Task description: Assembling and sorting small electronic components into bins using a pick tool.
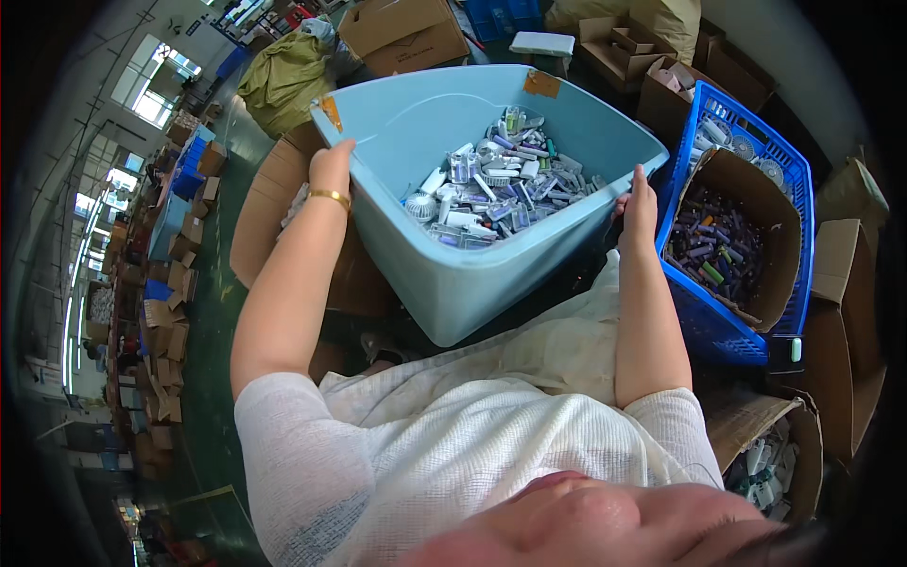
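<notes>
In front of me is a large light-blue plastic tub (406, 274), tilted, with orange-brown tape on its far corners. My left hand (333, 168) grips its left side near the rim, a gold-coloured bangle on the wrist. On the right side my right hand (640, 206) holds the tub near its rim, its fingers partly hidden. A heap of small white, grey and purple plastic pieces (515, 180) lies inside. Among them is a round white fan head (421, 206).
At the right stands a blue plastic crate (723, 345) holding a cardboard box (786, 255) of purple cylindrical pieces (713, 241) and several round fan parts (742, 146). Open cartons (255, 227) flank the tub. A yellow-green sack (288, 85) and a brown carton (406, 33) lie beyond.
</notes>
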